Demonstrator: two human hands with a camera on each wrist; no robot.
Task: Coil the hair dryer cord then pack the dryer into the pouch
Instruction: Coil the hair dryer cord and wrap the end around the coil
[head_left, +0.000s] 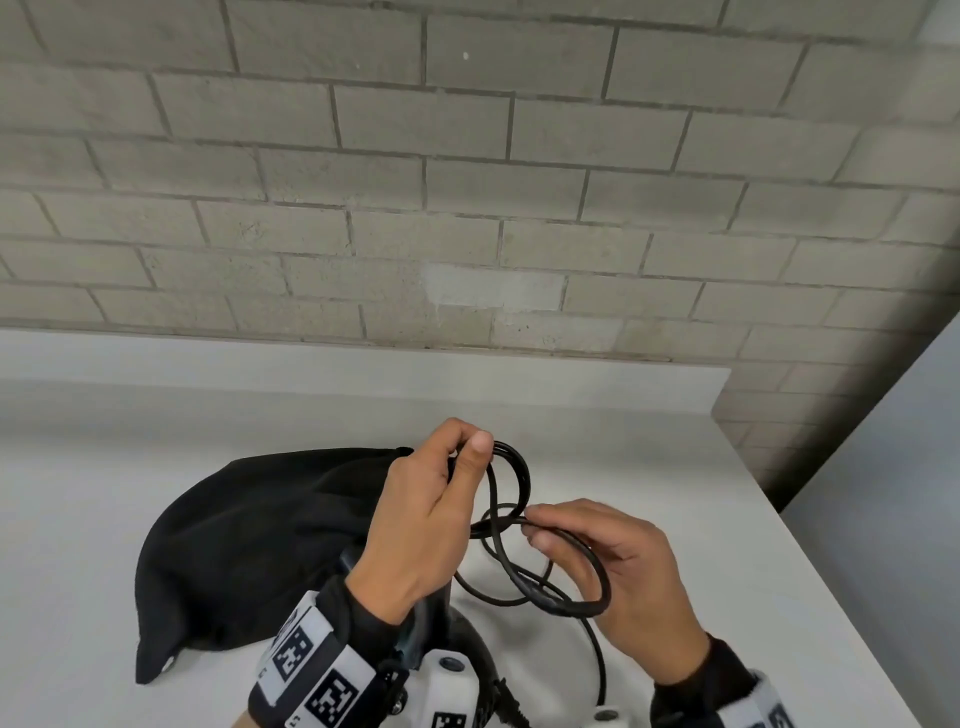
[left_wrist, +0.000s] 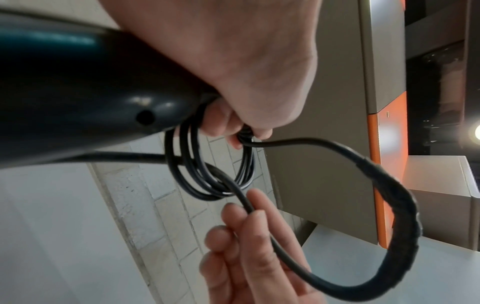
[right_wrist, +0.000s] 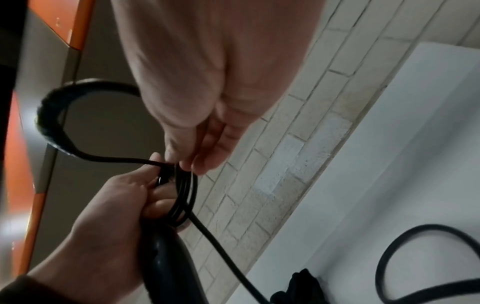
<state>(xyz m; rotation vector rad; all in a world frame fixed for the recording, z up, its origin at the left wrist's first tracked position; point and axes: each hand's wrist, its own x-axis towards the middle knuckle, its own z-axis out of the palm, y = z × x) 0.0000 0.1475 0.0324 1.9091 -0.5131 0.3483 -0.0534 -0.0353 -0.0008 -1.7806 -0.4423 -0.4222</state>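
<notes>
A plain indoor workspace, perhaps a lab: a white table (head_left: 156, 415) against a far grey brick wall (head_left: 467, 182), orange-and-grey panels (left_wrist: 379, 144) nearby.

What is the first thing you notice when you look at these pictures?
Two hands meet above the white table, busy with a black cord. The left hand pinches a bunch of small loops, and the right hand brings the next stretch of cord toward them. A floppy black pouch lies on the table behind the left hand.
</notes>
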